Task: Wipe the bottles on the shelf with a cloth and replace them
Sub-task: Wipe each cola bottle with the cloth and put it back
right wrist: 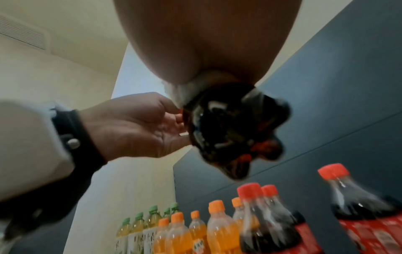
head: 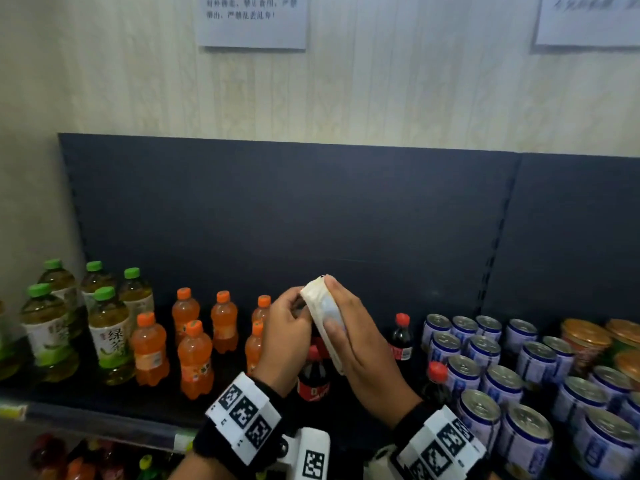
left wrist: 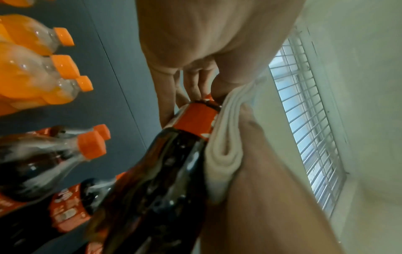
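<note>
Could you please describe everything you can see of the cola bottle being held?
The cola bottle is clear plastic with dark liquid, a red label and a lobed base. It is lifted off the shelf, roughly upright, in front of the other colas. The left hand grips its top, hiding the cap. The right hand presses a folded white cloth against its side.

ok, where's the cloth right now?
In the head view the cloth is centre frame, pressed by the right hand against the cola bottle the left hand grips, above the shelf.
</note>
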Tool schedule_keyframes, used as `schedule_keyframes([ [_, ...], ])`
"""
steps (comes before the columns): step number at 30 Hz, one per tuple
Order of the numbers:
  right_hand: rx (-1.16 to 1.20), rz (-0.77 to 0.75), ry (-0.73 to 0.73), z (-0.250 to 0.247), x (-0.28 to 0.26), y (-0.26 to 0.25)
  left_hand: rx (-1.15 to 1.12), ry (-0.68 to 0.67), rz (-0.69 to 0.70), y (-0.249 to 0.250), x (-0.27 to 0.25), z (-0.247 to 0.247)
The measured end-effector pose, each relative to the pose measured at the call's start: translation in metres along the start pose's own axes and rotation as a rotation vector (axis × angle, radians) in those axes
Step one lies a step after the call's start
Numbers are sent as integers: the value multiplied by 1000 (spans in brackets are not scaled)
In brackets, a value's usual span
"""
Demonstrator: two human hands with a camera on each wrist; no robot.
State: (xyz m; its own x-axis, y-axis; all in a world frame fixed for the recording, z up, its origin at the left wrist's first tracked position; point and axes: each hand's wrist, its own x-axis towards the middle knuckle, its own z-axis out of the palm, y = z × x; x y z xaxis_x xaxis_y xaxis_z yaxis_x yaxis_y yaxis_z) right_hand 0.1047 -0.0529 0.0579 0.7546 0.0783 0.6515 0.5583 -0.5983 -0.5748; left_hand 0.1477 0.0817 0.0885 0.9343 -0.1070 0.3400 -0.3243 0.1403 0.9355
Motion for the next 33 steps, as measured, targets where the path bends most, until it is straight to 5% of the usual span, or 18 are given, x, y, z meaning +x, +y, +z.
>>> schedule_keyframes([
  [4,108,70,-59,3,-28,22,-95,116,31,6,22,-16],
  [8,246,177,-48,5,-26,22,-58,78,114,5,28,-13],
  [12,109,100,64,-2,8,8,13,-1,108,-6,19,5],
  [16,-17,25,14,-3,8,13,-60,6,33,-8,19,4],
  [21,475,270,-36,-8,-7,31,-235,118,72,-2,36,-9],
  [24,789,487,165,-9,11,33,-305,114,88,-6,32,1],
  [27,866,632,419,-10,34,37,-294,35,82,-10,23,17],
  [33,752,553,526,-20,42,43,-178,-57,74,-11,22,26],
])
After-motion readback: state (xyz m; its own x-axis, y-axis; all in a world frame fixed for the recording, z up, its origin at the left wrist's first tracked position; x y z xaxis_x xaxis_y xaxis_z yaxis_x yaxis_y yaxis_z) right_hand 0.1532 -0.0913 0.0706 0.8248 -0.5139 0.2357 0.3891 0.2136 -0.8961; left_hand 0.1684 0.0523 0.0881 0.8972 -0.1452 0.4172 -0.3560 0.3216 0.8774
